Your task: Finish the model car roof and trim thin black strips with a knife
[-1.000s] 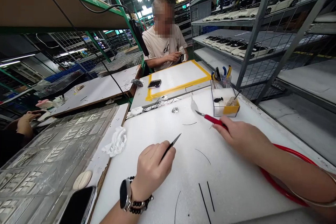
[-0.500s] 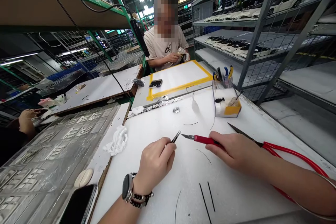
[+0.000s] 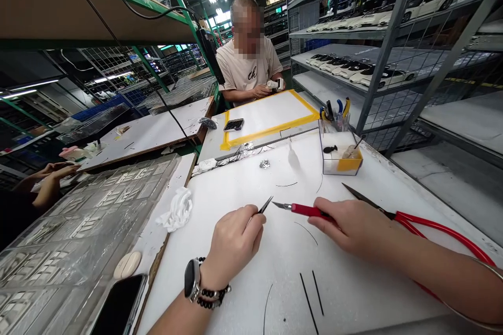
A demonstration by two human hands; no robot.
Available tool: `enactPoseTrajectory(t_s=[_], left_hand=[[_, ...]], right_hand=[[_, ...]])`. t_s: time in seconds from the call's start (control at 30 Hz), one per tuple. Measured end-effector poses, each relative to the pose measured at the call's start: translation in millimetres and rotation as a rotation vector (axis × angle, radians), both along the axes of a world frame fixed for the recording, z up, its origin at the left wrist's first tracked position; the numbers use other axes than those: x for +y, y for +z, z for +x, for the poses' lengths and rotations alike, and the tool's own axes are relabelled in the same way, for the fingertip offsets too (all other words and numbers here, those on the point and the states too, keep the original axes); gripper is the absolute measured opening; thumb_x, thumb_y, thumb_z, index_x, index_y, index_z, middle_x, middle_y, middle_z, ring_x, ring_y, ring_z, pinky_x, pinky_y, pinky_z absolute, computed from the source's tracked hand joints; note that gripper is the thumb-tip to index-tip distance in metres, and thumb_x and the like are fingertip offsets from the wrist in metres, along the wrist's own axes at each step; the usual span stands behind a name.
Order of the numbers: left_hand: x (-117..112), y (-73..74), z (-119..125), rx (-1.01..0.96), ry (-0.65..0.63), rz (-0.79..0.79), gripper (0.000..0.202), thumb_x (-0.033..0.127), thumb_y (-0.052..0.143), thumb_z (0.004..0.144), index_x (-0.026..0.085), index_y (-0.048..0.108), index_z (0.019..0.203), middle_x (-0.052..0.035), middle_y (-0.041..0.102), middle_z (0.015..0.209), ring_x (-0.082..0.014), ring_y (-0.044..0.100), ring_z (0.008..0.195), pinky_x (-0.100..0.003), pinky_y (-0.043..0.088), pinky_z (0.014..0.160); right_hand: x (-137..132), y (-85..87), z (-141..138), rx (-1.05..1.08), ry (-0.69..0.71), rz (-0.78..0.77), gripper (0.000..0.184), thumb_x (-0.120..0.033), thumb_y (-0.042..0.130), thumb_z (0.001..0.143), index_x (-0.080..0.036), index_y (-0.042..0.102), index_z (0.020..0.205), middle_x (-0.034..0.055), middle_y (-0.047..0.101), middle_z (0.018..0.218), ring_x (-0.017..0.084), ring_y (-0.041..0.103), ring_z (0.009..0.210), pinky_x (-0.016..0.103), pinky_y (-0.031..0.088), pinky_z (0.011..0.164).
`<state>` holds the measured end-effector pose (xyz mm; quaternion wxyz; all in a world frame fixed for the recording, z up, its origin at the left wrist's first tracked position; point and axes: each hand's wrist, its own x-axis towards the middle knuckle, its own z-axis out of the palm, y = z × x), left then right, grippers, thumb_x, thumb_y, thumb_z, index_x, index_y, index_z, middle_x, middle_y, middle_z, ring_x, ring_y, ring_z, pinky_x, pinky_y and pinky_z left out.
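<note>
My left hand (image 3: 236, 238) is closed on tweezers (image 3: 266, 204), whose thin tips point up and to the right. In my right hand (image 3: 346, 222) is a craft knife (image 3: 306, 210) with a red handle, its blade pointing left close to the tweezer tips. Whether anything tiny sits between the tips is too small to tell. Thin curved black strands (image 3: 306, 232) lie on the white work surface (image 3: 220, 293) around my hands. Two straight black strips (image 3: 308, 301) rest nearer to me. Red-handled scissors (image 3: 393, 215) lie partly under my right forearm.
Beyond my hands stand a clear box (image 3: 341, 159) and a small translucent bottle (image 3: 293, 157). Crumpled white tissue (image 3: 178, 209), a phone (image 3: 120, 306) and plastic trays of parts (image 3: 90, 225) are at left. A co-worker (image 3: 251, 63) sits opposite. Shelves with white model cars (image 3: 353, 70) stand right.
My hands and tools hold almost the same position. The co-worker opposite has lowered the white item in their hands. At far left, another person's hands have moved further into view.
</note>
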<state>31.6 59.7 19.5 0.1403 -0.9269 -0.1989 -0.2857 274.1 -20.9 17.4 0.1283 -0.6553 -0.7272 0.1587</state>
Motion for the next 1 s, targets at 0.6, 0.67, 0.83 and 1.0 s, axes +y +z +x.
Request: enactPoseTrajectory(t_s=[0.6,0.67,0.83,1.0], left_hand=[[-4.9,1.7,1.2,0.078,0.054,-0.008,0.014,0.005,0.044,0.085,0.015,0.054,0.085,-0.0042,0.055,0.077,-0.011,0.044,0.055,-0.023,0.036,0.046],[-5.4,1.5,1.8,0.076,0.038,-0.009,0.015,0.004,0.044,0.085,0.014,0.055,0.086,-0.0049,0.055,0.078,-0.0116,0.045,0.057,-0.023,0.037,0.047],[-7.0,-0.4,1.7,0.073,-0.017,0.015,0.016,0.001,0.046,0.083,0.014,0.055,0.088,-0.0056,0.056,0.078,-0.0126,0.046,0.059,-0.024,0.038,0.048],[-13.4,2.2,-0.5,0.002,-0.089,0.016,0.018,-0.002,0.048,0.08,0.014,0.054,0.088,-0.006,0.055,0.075,-0.0123,0.045,0.059,-0.024,0.037,0.048]], right_hand=[[-0.3,-2.6,-0.2,-0.047,-0.001,0.027,0.033,-0.046,0.03,0.094,-0.021,0.047,0.081,0.0009,0.059,0.06,0.017,0.053,0.051,0.025,0.024,0.045],[-0.6,-2.7,-1.7,-0.07,-0.006,0.026,0.032,-0.045,0.032,0.094,-0.021,0.047,0.081,0.0009,0.059,0.059,0.017,0.053,0.05,0.024,0.023,0.045],[2.0,-2.8,-1.3,-0.089,-0.046,-0.013,0.03,-0.044,0.033,0.093,-0.021,0.049,0.083,0.0013,0.059,0.06,0.017,0.054,0.05,0.024,0.022,0.044],[11.7,-3.7,10.5,-0.181,-0.232,-0.095,0.034,-0.045,0.028,0.094,-0.021,0.051,0.087,0.0042,0.059,0.062,0.022,0.057,0.054,0.025,0.025,0.043]])
